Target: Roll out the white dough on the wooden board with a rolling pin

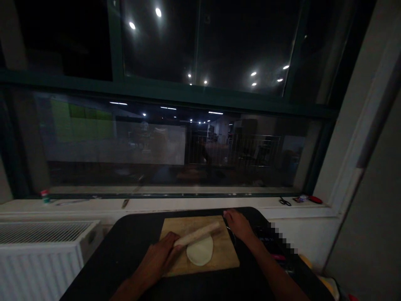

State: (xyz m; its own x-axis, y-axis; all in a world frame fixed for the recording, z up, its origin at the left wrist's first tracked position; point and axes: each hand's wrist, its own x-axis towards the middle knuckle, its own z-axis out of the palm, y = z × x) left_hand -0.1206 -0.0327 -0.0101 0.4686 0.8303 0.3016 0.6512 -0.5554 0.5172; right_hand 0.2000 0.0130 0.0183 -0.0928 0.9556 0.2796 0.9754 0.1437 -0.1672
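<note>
A wooden rolling pin (200,234) lies slantwise over the upper part of a round, flattened piece of dough (200,253). Both are on a wooden board (225,255). My left hand (163,251) is closed around the pin's lower left end. Beyond the pin's other end, with a small gap, my right hand (238,223) is at the board's far right corner, its fingers curled. What those fingers hold, if anything, is too dark to make out. A thin curved line, perhaps a wire, shows just below that hand.
The board rests on a black table (125,238) with rounded corners. Dark items and a pink object (278,257) lie on its right side. Behind runs a white windowsill (188,203) with scissors (285,201) and a small red-capped bottle (45,196). A white radiator (40,259) stands left.
</note>
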